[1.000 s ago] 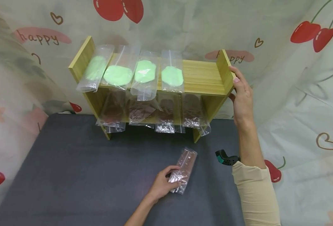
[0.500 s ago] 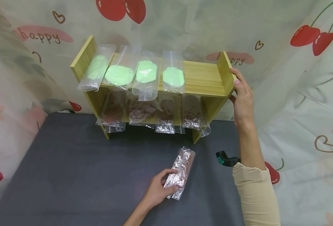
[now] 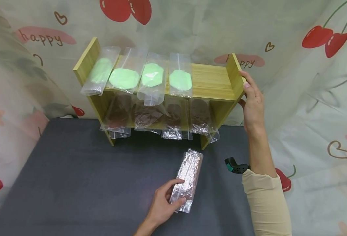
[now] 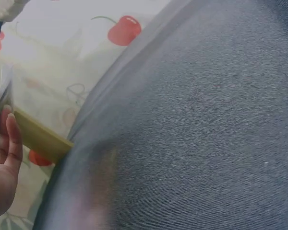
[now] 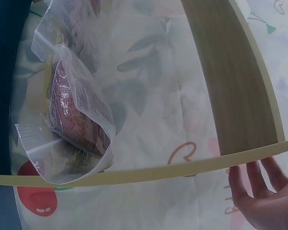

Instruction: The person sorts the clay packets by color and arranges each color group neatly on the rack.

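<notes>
My left hand (image 3: 164, 204) pinches a clear zip bag (image 3: 189, 173) with reddish-brown contents. The bag's face shines with glare, in front of the shelf's right leg. In the left wrist view the left hand (image 4: 5, 163) shows at the left edge with fingers against the bag (image 4: 4, 91). My right hand (image 3: 254, 108) grips the right side panel of a two-tier wooden shelf (image 3: 211, 82). In the right wrist view its fingertips (image 5: 253, 168) meet the panel's edge (image 5: 201, 166). Several bags with pale green pieces (image 3: 180, 80) lie along the top tier.
Several clear bags with dark brown contents (image 3: 199, 113) line the lower tier, their ends hanging over its front edge. The shelf stands at the back of a dark grey table (image 3: 82, 183). Behind hangs a cherry-printed cloth (image 3: 191, 26). A black wrist device (image 3: 237, 166) sits on the right forearm.
The left hand has shifted slightly left and toward me. The bag has turned, so its face now shows more glare and less brown. The right hand keeps its hold on the shelf.
</notes>
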### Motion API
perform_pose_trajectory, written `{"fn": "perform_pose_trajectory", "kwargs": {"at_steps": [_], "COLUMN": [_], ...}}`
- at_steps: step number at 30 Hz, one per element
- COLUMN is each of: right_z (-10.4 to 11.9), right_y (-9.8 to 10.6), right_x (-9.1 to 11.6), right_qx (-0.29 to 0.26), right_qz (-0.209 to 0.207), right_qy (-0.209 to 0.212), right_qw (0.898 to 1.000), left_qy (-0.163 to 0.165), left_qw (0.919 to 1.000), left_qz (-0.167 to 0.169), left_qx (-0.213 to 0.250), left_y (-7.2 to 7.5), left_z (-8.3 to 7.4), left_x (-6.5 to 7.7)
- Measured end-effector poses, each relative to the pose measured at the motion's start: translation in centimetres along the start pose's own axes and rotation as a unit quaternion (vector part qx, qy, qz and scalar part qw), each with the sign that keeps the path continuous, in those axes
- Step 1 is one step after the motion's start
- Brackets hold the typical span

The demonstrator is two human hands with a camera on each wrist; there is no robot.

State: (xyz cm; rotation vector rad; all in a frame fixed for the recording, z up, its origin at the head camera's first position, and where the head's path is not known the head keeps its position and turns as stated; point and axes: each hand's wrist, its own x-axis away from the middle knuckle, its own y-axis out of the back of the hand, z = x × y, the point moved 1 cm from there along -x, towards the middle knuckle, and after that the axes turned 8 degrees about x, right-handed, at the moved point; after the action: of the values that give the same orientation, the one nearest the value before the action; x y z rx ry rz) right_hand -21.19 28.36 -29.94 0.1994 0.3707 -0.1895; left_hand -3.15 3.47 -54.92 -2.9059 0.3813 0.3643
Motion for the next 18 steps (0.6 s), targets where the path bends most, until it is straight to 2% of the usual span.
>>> {"fn": "perform_pose_trajectory", "kwargs": {"at_steps": [6, 11, 18], "right_z": [0.0, 0.0, 0.0], "right_y": [-0.1, -0.1, -0.1], "right_x": [0.0, 0.0, 0.0], "right_qx": [0.000, 0.002, 0.007], "right_qz": [-0.003, -0.001, -0.002], "right_qy": [0.001, 0.002, 0.003], "right_qw": [1.000, 1.000, 1.000], "left_qy": [-0.072, -0.100, -0.134], "left_qw": [0.9973, 0.9950, 0.9898], "left_qz": [0.004, -0.001, -0.027], "left_qx": [-0.015, -0.001, -0.041], "left_y": [0.1, 0.2, 0.4], "left_z": [-0.9, -1.2, -2.0], "left_x": [-0.4, -0.6, -0.9]}}
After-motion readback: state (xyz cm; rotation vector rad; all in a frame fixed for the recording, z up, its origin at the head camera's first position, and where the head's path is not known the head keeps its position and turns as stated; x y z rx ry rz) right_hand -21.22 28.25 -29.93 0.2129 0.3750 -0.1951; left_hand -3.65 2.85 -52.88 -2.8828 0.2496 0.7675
